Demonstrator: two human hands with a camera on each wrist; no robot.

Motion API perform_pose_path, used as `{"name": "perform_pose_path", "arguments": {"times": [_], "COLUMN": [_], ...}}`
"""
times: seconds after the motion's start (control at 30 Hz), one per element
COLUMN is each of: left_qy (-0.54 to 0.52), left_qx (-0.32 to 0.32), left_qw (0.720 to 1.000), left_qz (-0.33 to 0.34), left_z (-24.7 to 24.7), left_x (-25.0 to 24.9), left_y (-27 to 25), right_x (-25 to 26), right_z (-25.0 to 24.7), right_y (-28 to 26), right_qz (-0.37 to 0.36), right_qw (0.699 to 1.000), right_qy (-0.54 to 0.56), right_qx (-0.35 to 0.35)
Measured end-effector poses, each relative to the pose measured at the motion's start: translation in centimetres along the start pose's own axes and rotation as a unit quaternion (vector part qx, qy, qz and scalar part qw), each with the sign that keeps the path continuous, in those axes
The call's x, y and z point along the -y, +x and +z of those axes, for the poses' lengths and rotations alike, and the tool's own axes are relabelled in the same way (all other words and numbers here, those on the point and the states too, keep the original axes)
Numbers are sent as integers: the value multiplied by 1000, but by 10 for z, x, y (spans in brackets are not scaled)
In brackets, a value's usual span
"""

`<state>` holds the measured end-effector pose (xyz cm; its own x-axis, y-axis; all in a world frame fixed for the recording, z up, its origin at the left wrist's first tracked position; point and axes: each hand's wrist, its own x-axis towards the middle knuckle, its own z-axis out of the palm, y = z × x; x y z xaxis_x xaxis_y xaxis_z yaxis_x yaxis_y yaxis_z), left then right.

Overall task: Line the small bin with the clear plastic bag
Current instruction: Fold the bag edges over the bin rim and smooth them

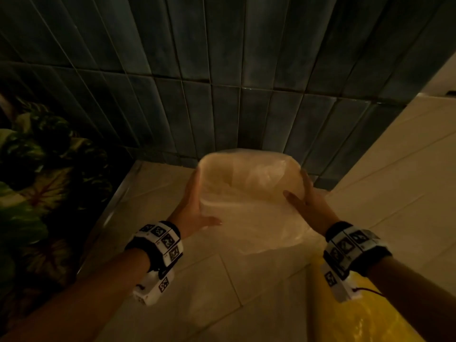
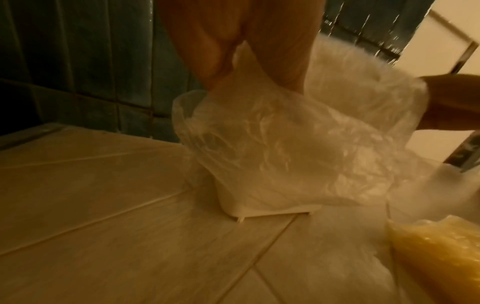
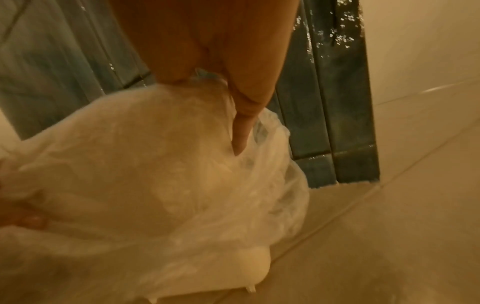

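A small white bin point(image 1: 205, 162) stands on the tiled floor against the dark wall. A clear plastic bag point(image 1: 259, 218) lies inside it, folded over the rim and hanging loosely down the outside. My left hand point(image 1: 195, 208) lies flat on the bin's left side, thumb stretched across the front. My right hand point(image 1: 306, 202) presses the right side with straight fingers. The left wrist view shows the bag point(image 2: 272, 144) hanging down to the bin's footed base point(image 2: 241, 207). In the right wrist view a straight finger point(image 3: 244, 131) pushes into the bag point(image 3: 155, 164).
Dark green wall tiles point(image 1: 222, 70) rise right behind the bin. A cream panel point(image 1: 407, 156) closes the right side. A leaf-patterned surface point(image 1: 37, 181) and a metal strip point(image 1: 118, 193) border the left. A yellow plastic bag point(image 1: 370, 317) lies at my lower right.
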<state>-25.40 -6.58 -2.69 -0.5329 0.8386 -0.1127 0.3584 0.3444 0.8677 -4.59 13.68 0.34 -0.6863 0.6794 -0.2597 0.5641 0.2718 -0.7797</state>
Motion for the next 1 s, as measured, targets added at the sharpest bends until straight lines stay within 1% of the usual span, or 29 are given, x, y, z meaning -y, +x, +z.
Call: {"name": "perform_pose_path", "arguments": {"times": [0.03,0.1,0.17,0.23,0.3,0.37,0.4,0.43,0.47,0.5,0.53,0.57,0.63,0.67,0.73,0.77,0.8,0.83,0.9,0.93,0.97,1.0], "left_qy": [-10,15,76,135,154,131,114,99,81,55,15,-24,-53,-35,60,108,130,135,154,160,163,166], "left_qx": [-1,8,52,107,131,131,126,119,113,103,94,79,48,37,33,29,26,22,25,29,34,37], "left_qw": [1000,995,985,969,961,967,971,974,978,983,987,988,990,992,993,990,987,986,984,982,982,982], "left_qz": [-26,-94,-148,-177,-187,-176,-168,-165,-155,-140,-130,-128,-124,-119,-98,-86,-87,-95,-91,-91,-87,-81], "left_z": [0,2,5,4,-5,-23,-32,-42,-51,-58,-62,-63,-56,-51,-37,-32,-28,-25,-22,-22,-22,-22], "left_x": [6,15,22,24,20,17,14,12,7,1,-4,-11,-24,-27,-33,-33,-34,-34,-32,-31,-31,-30], "left_y": [1,1,-1,0,4,11,14,16,17,18,20,23,28,30,32,31,30,29,27,26,26,24], "right_x": [-3,-7,-13,-21,-29,-32,-31,-28,-25,-21,-14,-8,5,12,20,21,18,13,4,-6,-15,-22], "right_z": [4,10,15,18,17,7,-2,-11,-19,-27,-34,-38,-40,-37,-30,-25,-23,-22,-25,-27,-30,-32], "right_y": [-1,-4,-8,-13,-16,-16,-16,-14,-12,-10,-6,-1,16,25,43,50,57,61,59,57,55,51], "right_qz": [1,20,60,93,111,126,126,115,91,62,31,5,-27,-22,5,14,23,38,70,76,81,88], "right_qw": [999,990,976,970,969,962,961,963,972,981,987,990,993,996,998,997,995,993,986,983,983,984], "right_qy": [33,138,209,222,213,238,247,241,207,150,89,39,-11,-12,-32,-55,-77,-76,-48,-40,-38,-34], "right_qx": [-4,-2,12,34,60,45,18,-24,-69,-106,-129,-137,-111,-90,-52,-47,-57,-84,-142,-160,-163,-151]}}
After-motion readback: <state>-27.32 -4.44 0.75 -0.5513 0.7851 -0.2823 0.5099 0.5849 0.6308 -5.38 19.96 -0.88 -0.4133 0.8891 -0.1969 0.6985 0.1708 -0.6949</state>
